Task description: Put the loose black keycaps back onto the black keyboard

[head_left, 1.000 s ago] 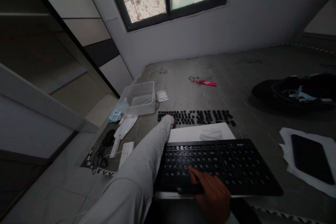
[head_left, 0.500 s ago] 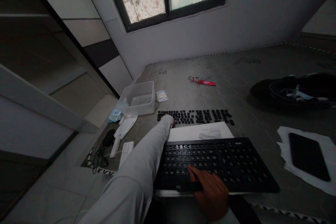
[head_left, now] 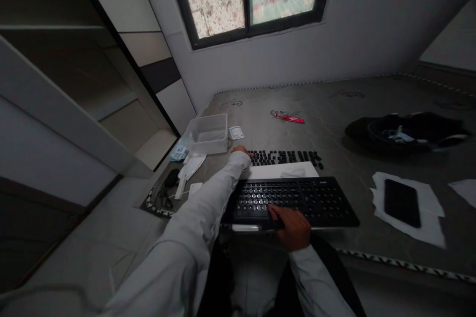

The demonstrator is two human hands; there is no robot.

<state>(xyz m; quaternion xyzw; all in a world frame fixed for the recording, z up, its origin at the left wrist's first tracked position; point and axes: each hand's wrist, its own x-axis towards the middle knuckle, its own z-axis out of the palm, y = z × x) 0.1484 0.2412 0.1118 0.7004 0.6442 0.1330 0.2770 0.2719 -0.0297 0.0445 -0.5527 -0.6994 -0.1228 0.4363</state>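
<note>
Your right hand (head_left: 293,228) grips the near edge of the keyboard (head_left: 297,195), thumb on top; your left hand (head_left: 241,150) reaches beyond the keyboard, fingers too hidden to tell their grip. You have a keyboard that looks stripped to bare sockets; loose keycaps (head_left: 283,160) lie in rows beyond it, none visibly seated yet.

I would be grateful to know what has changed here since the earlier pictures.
The left hand has shifted outward, now covering the left end of the small black plastic keycaps that showed earlier; what its fingers hold, if anything, is unclear. The head view has moved too. The right hand stays at the front edge of the long black rectangular keyboard.
</note>
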